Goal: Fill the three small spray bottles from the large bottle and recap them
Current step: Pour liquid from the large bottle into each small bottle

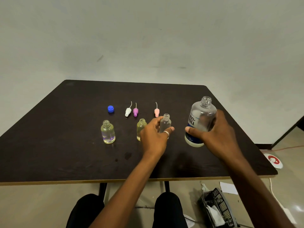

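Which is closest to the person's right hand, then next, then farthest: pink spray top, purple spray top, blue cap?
1. Pink spray top, just behind the empty small bottle, nearest the right hand on the large bottle.
2. Purple spray top, mid-table, further left.
3. Blue cap, far left.

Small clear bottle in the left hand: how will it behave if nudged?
The small clear bottle looks empty, unlike the yellowish bottle far left, so probably very light. Tall, narrow and round: likely tips at a nudge, then rolls. Smooth clear wall may be slippery; the left hand pinches it.
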Available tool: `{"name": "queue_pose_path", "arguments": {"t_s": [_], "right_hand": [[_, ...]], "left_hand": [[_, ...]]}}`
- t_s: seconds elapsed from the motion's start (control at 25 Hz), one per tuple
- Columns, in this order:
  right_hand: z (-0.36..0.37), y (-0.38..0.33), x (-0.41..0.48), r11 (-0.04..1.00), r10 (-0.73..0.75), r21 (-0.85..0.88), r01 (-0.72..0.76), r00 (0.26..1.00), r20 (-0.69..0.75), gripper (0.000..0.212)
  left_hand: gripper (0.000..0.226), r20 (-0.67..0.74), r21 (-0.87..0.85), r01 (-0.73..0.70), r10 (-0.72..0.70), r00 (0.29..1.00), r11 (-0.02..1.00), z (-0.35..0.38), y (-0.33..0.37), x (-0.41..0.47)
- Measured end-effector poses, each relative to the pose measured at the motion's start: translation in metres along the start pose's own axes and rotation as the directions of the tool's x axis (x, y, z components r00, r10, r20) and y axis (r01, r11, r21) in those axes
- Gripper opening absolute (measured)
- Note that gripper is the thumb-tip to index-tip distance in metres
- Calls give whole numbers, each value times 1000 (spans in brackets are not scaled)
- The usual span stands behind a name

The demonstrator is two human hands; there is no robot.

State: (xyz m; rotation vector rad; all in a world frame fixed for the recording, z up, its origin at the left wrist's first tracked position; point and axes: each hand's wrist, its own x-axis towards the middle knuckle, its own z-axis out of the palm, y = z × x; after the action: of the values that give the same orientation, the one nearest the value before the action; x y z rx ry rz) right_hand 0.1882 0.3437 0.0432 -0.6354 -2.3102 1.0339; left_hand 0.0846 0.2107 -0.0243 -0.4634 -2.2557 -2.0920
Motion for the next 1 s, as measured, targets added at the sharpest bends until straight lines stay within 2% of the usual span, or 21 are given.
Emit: {"name": "queue_pose_path", "arguments": {"t_s": [0.36,0.88,1.0], "right_hand": [[30,35,27,995,102,-7,-102,994,-43,81],[36,47,30,989,150,-7,-150,988,21,91],[35,52,29,983,184,-34,-182,980,73,102]], "left_hand": [[39,15,76,5,-6,1000,997,13,-21,2],[42,-47,78,11,-7,999,997,19,-24,-1],[46,-55,105,29,-23,998,994,21,-26,-1]]}}
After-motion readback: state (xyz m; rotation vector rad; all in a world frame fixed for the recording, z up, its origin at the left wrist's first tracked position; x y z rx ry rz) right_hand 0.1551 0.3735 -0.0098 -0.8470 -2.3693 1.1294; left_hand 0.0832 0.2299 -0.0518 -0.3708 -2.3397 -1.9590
